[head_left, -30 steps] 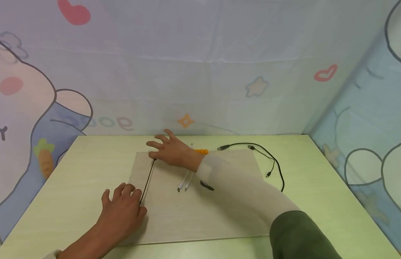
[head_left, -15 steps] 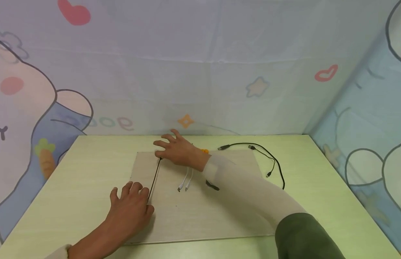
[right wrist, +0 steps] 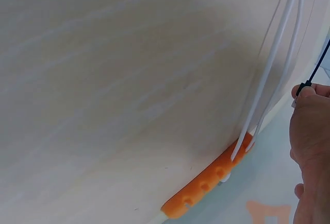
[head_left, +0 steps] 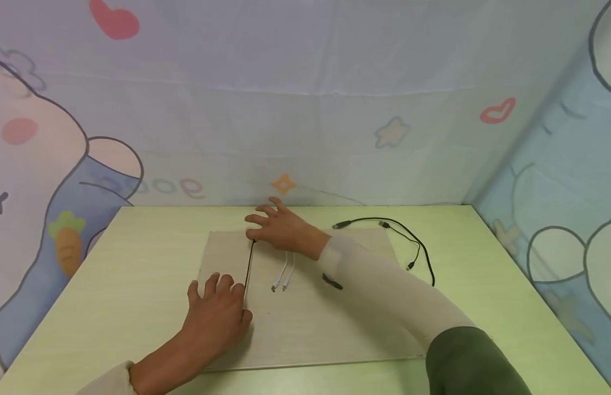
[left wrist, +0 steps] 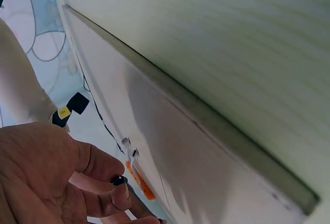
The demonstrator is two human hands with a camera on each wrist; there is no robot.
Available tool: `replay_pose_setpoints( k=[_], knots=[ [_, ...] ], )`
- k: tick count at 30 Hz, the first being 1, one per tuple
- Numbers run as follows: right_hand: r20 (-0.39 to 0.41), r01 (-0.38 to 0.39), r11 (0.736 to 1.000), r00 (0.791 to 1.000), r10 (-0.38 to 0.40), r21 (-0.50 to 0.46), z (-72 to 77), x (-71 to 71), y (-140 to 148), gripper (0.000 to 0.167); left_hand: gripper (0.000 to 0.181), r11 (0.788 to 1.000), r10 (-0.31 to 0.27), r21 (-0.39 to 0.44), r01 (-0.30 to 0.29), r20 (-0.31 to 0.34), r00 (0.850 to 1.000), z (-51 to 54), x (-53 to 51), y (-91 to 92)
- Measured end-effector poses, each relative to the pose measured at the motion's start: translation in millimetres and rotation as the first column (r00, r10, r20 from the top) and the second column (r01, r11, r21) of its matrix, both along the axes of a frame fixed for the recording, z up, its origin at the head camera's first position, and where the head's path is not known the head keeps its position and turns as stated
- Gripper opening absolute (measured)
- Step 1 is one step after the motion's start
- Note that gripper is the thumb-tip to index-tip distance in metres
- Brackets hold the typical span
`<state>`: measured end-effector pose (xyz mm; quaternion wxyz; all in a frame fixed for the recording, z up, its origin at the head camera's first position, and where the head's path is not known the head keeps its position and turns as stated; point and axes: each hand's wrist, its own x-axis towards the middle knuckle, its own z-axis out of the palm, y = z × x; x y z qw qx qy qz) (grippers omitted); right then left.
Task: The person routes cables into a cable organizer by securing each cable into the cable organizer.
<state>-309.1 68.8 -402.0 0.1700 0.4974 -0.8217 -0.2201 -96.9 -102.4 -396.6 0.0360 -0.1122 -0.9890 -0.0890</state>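
Observation:
A thin black cable [head_left: 248, 269] is stretched straight above a pale board [head_left: 305, 334]. My left hand [head_left: 216, 315] pinches its near end between thumb and index finger, and a black plug [left wrist: 119, 181] shows at the fingertips in the left wrist view. At the back of the board, my right hand [head_left: 288, 229] pinches the far end by its small black connector [right wrist: 304, 86]. Two white cables [right wrist: 273, 64] run from an orange cable holder [right wrist: 201, 183] at the board's back edge; in the head view my right hand hides that holder.
A thick black USB cable [head_left: 394, 220] curves over the right of the table, with a thinner black cable [head_left: 406, 237] inside its bend. My right forearm [head_left: 374, 282] crosses above the board. A patterned cloth [head_left: 305, 109] stands behind the table.
Both hands have moved to the right, carrying the taut black cable with them toward the white cables. The orange holder has become hidden behind my right hand in the head view.

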Motion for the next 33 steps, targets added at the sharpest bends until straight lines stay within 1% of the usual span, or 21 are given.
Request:
replay_pose_setpoints(
  k=[6, 8, 13, 17, 24, 33],
  knots=[
    [-0.017, -0.039, 0.999, 0.999, 0.039, -0.025, 0.9, -3.5, 5.9, 0.019, 0.025, 0.999, -0.03, -0.035, 0.028, -0.056, 0.998, -1.9, -1.2, 11.7],
    [-0.009, -0.042, 0.999, 0.999, 0.041, -0.027, 2.0, -4.4, 8.4, 0.017, 0.027, 0.998, -0.033, -0.047, 0.03, -0.071, 0.997, -2.7, -1.2, 15.2],
    [0.028, -0.045, 0.999, 0.999, 0.046, -0.028, 2.6, -8.1, 14.2, 0.026, 0.03, 0.996, -0.053, -0.075, 0.045, -0.099, 0.994, -4.0, -2.4, 22.0],
    [0.032, -0.051, 0.998, 0.998, 0.052, -0.03, 1.5, -10.7, 16.6, 0.025, 0.03, 0.995, -0.067, -0.083, 0.059, -0.097, 0.993, -3.2, -3.6, 25.6],
    [0.024, -0.04, 0.999, 0.999, 0.041, -0.021, -2.2, -14.4, 22.2, 0.021, 0.027, 0.996, -0.07, -0.068, 0.063, -0.1, 0.993, -4.8, -3.9, 30.0],
    [0.031, -0.069, 0.997, 0.997, 0.07, -0.033, 3.0, -13.3, 33.4, 0.023, 0.029, 0.996, -0.075, -0.053, 0.07, -0.084, 0.994, -4.3, -5.9, 37.1]
  ],
)
